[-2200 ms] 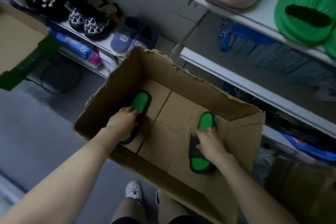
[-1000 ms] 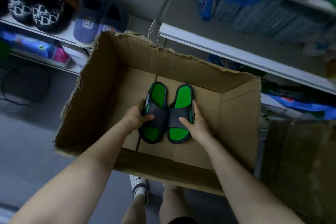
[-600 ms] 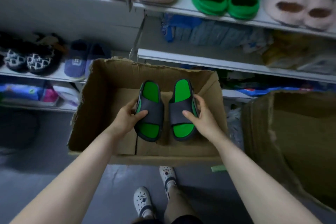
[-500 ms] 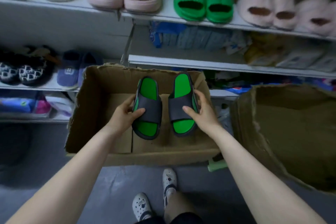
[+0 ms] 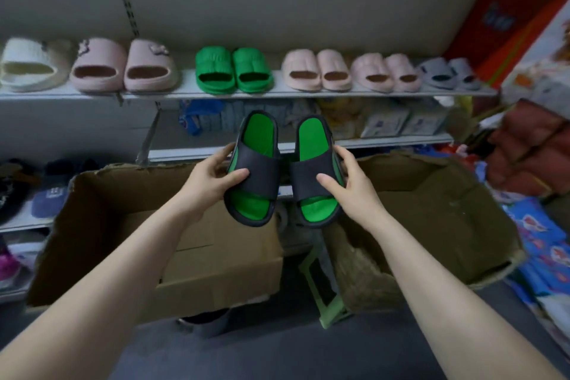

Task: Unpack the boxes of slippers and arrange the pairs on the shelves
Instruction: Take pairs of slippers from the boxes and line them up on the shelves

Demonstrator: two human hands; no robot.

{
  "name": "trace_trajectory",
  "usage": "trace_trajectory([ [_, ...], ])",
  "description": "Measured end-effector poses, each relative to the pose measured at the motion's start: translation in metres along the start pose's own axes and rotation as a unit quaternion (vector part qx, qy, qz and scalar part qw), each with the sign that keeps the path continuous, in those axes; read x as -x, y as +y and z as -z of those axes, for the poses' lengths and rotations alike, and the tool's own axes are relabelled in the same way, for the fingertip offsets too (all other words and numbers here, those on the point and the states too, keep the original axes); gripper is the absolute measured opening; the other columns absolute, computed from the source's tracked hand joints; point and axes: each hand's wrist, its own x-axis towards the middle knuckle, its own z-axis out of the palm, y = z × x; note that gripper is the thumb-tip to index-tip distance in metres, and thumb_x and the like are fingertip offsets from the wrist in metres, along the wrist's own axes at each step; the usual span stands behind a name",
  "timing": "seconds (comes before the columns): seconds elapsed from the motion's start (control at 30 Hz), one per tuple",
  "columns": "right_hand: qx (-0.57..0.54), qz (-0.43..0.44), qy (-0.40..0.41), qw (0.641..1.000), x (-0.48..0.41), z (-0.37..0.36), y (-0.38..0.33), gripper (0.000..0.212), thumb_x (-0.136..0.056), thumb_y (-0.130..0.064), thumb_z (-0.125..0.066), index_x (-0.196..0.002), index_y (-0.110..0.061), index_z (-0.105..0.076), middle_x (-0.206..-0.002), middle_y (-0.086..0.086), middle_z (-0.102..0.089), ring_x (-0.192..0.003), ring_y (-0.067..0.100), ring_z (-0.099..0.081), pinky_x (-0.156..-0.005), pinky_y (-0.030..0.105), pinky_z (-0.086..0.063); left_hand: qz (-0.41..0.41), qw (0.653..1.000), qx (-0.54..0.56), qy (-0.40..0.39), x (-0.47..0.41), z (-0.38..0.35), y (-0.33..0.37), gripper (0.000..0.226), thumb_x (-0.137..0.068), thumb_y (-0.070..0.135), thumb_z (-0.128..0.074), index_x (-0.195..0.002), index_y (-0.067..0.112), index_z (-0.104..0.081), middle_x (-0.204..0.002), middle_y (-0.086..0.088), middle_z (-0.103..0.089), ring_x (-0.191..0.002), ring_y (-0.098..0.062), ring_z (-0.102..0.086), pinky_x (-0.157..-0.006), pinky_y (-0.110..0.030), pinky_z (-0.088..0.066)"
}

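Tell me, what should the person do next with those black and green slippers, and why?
Probably carry the pair up toward the top shelf. Each hand, left hand and right hand, grips one black and green slipper, both lifted clear of the cardboard box, and that shelf already holds pairs in a row.

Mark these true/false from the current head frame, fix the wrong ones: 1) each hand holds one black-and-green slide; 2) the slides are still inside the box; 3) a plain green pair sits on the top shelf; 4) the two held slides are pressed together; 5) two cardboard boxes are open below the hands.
1) True: the left hand holds the left slide, the right hand the right slide.
2) False: both are lifted above the left box, in front of the shelves.
3) True: the green pair sits on the top shelf.
4) False: a gap separates them.
5) True: the right box is open as well.
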Motion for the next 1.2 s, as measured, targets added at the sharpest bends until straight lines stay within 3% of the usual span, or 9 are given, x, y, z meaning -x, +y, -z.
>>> trace_trajectory([
  [0.2,0.029,0.046,0.039,0.998,-0.008,0.127,0.017,0.06,-0.088,-0.044,-0.067,-0.139,-0.038,-0.037,-0.137,-0.006,-0.054,-0.124,0.011,-0.052,-0.1,0.046,-0.05,-0.071,0.997,-0.004,0.01,-0.022,-0.105,0.066,0.066,-0.088,0.016,-0.068,-0.146,0.025,-0.039,-0.111,-0.009,-0.067,-0.098,-0.014,-0.066,-0.072,-0.016,-0.055],
  [0.37,0.024,0.081,0.081,0.993,-0.031,0.222,0.023,0.055,-0.091,-0.035,-0.067,-0.139,-0.031,-0.04,-0.134,-0.007,-0.054,-0.122,0.01,-0.052,-0.101,0.042,-0.05,-0.114,0.993,0.022,0.003,-0.049,-0.176,0.123,0.063,-0.087,0.014,-0.069,-0.142,0.03,-0.043,-0.105,-0.008,-0.071,-0.095,-0.02,-0.068,-0.08,-0.035,-0.058],
  [0.5,0.017,0.097,0.112,0.989,-0.056,0.283,0.015,0.055,-0.089,-0.041,-0.067,-0.137,-0.033,-0.042,-0.134,-0.007,-0.055,-0.124,0.011,-0.051,-0.099,0.036,-0.05,-0.155,0.988,0.015,-0.004,-0.074,-0.213,0.174,0.064,-0.086,0.01,-0.068,-0.143,0.023,-0.043,-0.109,-0.014,-0.069,-0.096,-0.019,-0.067,-0.079,-0.027,-0.058],
  [0.63,0.023,0.135,0.151,0.979,-0.081,0.335,-0.001,0.048,-0.092,-0.031,-0.066,-0.134,-0.034,-0.043,-0.128,-0.007,-0.056,-0.12,0.01,-0.054,-0.091,0.026,-0.05,-0.193,0.981,-0.025,0.01,-0.104,-0.232,0.223,0.076,-0.068,0.037,-0.082,-0.137,0.038,-0.05,-0.107,-0.011,-0.071,-0.101,-0.024,-0.068,-0.089,-0.042,-0.056],
  [0.8,0.026,0.16,0.217,0.963,-0.118,0.397,-0.012,0.05,-0.091,-0.034,-0.067,-0.134,-0.037,-0.043,-0.126,-0.009,-0.057,-0.121,0.01,-0.052,-0.097,0.037,-0.051,-0.243,0.97,-0.021,-0.016,-0.147,-0.252,0.276,0.063,-0.084,0.012,-0.071,-0.14,0.031,-0.047,-0.104,-0.008,-0.071,-0.09,-0.017,-0.069,-0.073,-0.028,-0.056],
  [0.97,-0.015,0.144,0.304,0.942,-0.156,0.455,-0.016,0.051,-0.091,-0.035,-0.067,-0.137,-0.032,-0.044,-0.128,-0.002,-0.056,-0.118,0.019,-0.056,-0.097,0.043,-0.051,-0.269,0.962,-0.039,-0.023,-0.184,-0.278,0.315,0.065,-0.084,0.017,-0.074,-0.141,0.032,-0.047,-0.106,-0.009,-0.07,-0.093,-0.021,-0.069,-0.081,-0.036,-0.055],
  [1.07,-0.071,0.126,0.32,0.936,-0.189,0.497,-0.013,0.057,-0.081,-0.046,-0.067,-0.134,-0.033,-0.048,-0.127,0.007,-0.06,-0.115,0.026,-0.06,-0.094,0.047,-0.054,-0.293,0.954,-0.061,-0.012,-0.201,-0.3,0.333,0.074,-0.072,0.031,-0.075,-0.14,0.032,-0.048,-0.103,-0.008,-0.071,-0.093,-0.018,-0.069,-0.084,-0.034,-0.054],
  [1.2,-0.13,0.125,0.319,0.93,-0.239,0.556,-0.012,0.064,-0.074,-0.053,-0.069,-0.131,-0.028,-0.054,-0.127,0.009,-0.061,-0.113,0.028,-0.062,-0.096,0.05,-0.053,-0.312,0.949,-0.046,0.008,-0.225,-0.339,0.355,0.058,-0.083,0.018,-0.074,-0.136,0.028,-0.052,-0.103,-0.008,-0.072,-0.096,-0.019,-0.07,-0.087,-0.034,-0.055],
])
